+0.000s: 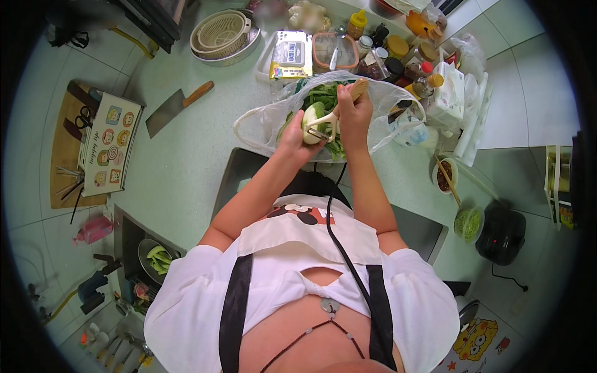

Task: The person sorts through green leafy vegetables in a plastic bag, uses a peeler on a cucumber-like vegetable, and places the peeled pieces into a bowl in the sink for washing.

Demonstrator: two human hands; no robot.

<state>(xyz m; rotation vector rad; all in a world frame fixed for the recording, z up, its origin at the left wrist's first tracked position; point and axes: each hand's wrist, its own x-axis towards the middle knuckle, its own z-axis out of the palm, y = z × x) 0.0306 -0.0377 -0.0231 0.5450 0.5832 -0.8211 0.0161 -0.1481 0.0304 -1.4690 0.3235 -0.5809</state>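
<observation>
My left hand (293,138) is closed around a pale vegetable (312,117), white and light green, with green skin on part of it. Its exact kind I cannot make out. In my right hand (354,118) is a peeler (333,121) with a cream head and a light wooden-looking handle, its blade against or just in front of the vegetable's near end. Both hands are over an open clear plastic bag (254,127) on the counter. Green leaves or peel strips (324,96) lie inside the bag, partly hidden by my hands.
A cleaver (169,114) lies left on the counter (174,161). Colanders (219,34), a wipes pack (291,55) and a lidded container (336,53) line the back. Bottles and jars (398,46) crowd the back right. Bowls (467,225) stand right; a pan (149,255) of green pieces sits lower left.
</observation>
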